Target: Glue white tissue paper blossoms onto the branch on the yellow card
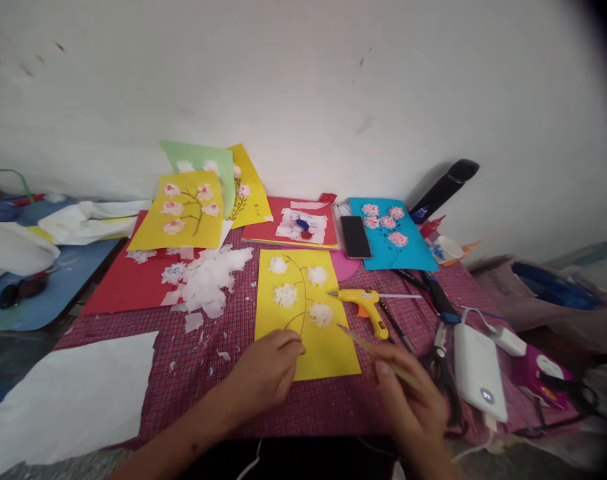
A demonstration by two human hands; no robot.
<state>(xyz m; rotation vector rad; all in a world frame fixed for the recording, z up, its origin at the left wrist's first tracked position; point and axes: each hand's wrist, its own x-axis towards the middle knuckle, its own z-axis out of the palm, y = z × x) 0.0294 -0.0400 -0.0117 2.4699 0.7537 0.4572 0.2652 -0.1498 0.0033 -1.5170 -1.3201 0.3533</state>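
Note:
A yellow sheet [328, 357] lies in front of me with a drawn brown branch and several white crumpled-paper flowers [286, 295] on it. My left hand [270, 367] rests over the sheet's lower left part, fingers curled together; whatever may be between them is hidden. In my right hand [408, 387] is a slim paintbrush [358, 339], its reddish tip pointing at the lower right flower [321, 314], just short of it. Right beside the sheet lies a yellow glue gun [366, 303] with a glue stick in its back.
White paper scraps [210, 280] are heaped at left by finished flower cards [183, 213]. A paint-stained tissue [303, 227], a phone [356, 237] and a blue flower card [396, 240] lie at the back. Scissors [440, 360], a power bank [478, 370] and a small cup [446, 249] are at right.

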